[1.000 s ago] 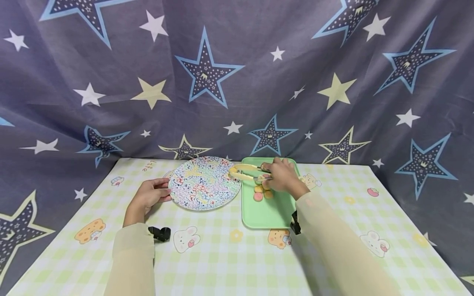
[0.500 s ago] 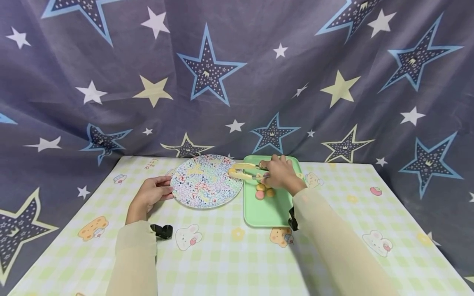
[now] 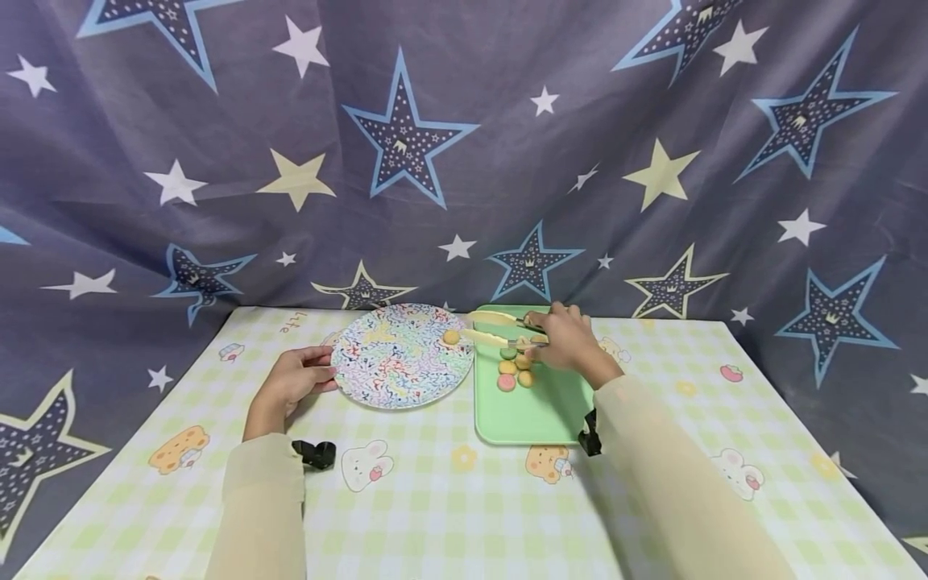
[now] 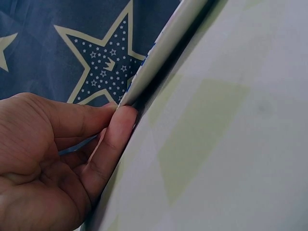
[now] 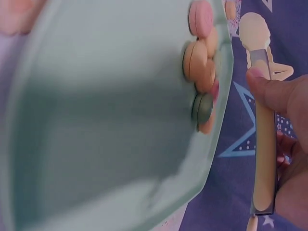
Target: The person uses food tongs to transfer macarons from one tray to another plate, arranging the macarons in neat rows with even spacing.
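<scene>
My left hand (image 3: 293,377) pinches the left rim of a round plate (image 3: 395,379) with a colourful squiggle pattern; in the left wrist view its thumb and finger (image 4: 108,130) meet at the rim. One orange macaron (image 3: 451,337) sits near the plate's right edge. My right hand (image 3: 571,342) grips food tongs (image 3: 487,339) with cream tips and metal handles. The tips are spread and hold nothing, above the green tray (image 3: 500,423) beside the plate. On the tray lie several macarons, among them a pink one (image 5: 201,19) and a green one (image 5: 202,108).
A checked tablecloth (image 3: 406,515) with cartoon prints covers the table. Behind its back edge hangs a dark curtain (image 3: 464,177) with stars. The tray stands close to the plate's right side.
The tongs have spread and let go of the orange macaron, which now lies on the plate. My right hand has drawn back to the right. The left hand keeps its hold.
</scene>
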{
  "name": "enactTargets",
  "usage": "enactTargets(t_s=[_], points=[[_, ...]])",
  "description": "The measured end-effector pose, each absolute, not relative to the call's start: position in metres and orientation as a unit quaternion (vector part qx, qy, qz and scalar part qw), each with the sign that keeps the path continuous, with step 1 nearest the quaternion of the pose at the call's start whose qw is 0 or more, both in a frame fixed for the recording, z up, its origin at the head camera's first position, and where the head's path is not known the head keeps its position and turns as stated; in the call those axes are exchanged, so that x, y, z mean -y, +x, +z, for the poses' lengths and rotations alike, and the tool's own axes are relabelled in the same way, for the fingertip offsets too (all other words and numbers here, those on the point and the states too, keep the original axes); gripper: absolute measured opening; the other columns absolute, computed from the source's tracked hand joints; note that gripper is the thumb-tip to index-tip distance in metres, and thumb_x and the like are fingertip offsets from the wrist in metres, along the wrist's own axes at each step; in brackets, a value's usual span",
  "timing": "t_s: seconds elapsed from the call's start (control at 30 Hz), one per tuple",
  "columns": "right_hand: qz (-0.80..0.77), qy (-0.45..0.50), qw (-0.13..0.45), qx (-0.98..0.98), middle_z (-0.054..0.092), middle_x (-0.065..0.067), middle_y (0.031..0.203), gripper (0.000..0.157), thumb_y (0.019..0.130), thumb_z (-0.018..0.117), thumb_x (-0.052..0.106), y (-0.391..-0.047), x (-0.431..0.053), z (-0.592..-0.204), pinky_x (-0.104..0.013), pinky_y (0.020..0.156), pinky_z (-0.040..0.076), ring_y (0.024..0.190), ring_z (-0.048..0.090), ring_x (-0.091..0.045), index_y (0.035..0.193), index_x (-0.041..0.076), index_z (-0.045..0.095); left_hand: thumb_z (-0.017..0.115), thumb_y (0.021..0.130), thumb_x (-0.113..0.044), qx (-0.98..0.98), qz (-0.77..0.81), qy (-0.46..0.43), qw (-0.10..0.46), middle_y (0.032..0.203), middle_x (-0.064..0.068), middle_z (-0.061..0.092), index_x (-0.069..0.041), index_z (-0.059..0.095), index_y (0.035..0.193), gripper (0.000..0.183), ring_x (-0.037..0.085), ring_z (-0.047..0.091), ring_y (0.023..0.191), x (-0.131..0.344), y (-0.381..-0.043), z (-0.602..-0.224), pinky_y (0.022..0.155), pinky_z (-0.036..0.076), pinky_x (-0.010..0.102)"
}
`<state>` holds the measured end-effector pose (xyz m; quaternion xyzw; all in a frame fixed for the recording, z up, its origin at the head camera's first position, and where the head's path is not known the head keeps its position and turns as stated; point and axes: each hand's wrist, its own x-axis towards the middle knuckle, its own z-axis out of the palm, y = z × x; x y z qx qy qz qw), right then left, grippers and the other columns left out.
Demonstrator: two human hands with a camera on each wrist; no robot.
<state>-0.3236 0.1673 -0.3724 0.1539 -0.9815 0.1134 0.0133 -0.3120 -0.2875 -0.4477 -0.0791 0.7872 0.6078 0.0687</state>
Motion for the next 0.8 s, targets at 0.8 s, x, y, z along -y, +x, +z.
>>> enactTargets(t_s=[0.8], points=[[0.16, 0.149, 0.063, 0.974, 0.054, -0.019, 0.105, 0.068, 0.088, 0.082, 0.03, -0.288, -0.253, -0.38, -0.048, 0.073, 0.04, 0.089, 0.044, -0.035, 0.146, 0.005, 0.056, 0.057, 0.1, 0.007, -0.786, 0.61, -0.077, 0.064, 0.141, 0.022, 0.043, 0.005, 0.039, 0.154, 0.057, 0.012, 0.062, 0.093, 0.287, -0.313, -0.449, 0.084, 0.064, 0.028]])
